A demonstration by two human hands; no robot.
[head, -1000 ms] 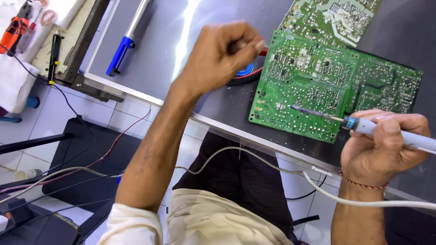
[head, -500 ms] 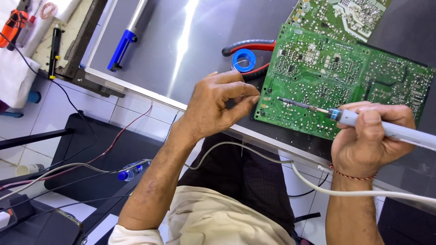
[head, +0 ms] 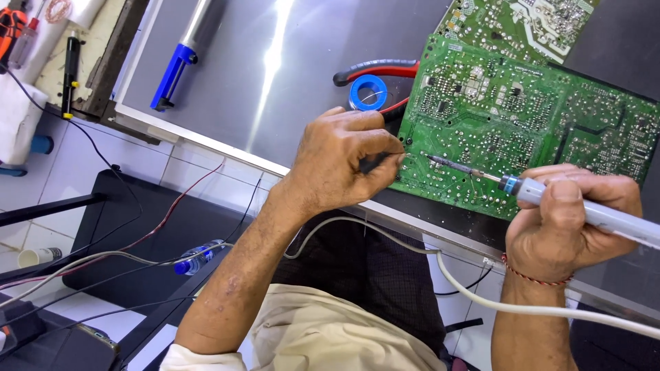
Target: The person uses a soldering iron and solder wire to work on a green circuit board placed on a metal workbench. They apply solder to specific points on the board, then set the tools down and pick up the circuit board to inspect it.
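Observation:
A green circuit board (head: 522, 130) lies solder side up on the grey worktop (head: 289, 89). My right hand (head: 570, 220) grips a pale blue soldering iron (head: 591, 209), its tip resting on the board near the lower left corner. My left hand (head: 344, 161) pinches something thin and dark at the board's left edge, close to the iron's tip; what it is cannot be made out. The iron's white cord (head: 481, 295) runs below the table edge.
A blue solder spool (head: 368, 91) and red-handled pliers (head: 378, 70) lie left of the board. A second green board (head: 522, 20) sits behind it. A blue and silver desoldering pump (head: 182, 58) lies at the far left. Wires and a plastic bottle (head: 199, 255) are on the floor.
My left hand has come down from above the table to the board's left edge. The iron's tip has stayed on the board while the view shifted.

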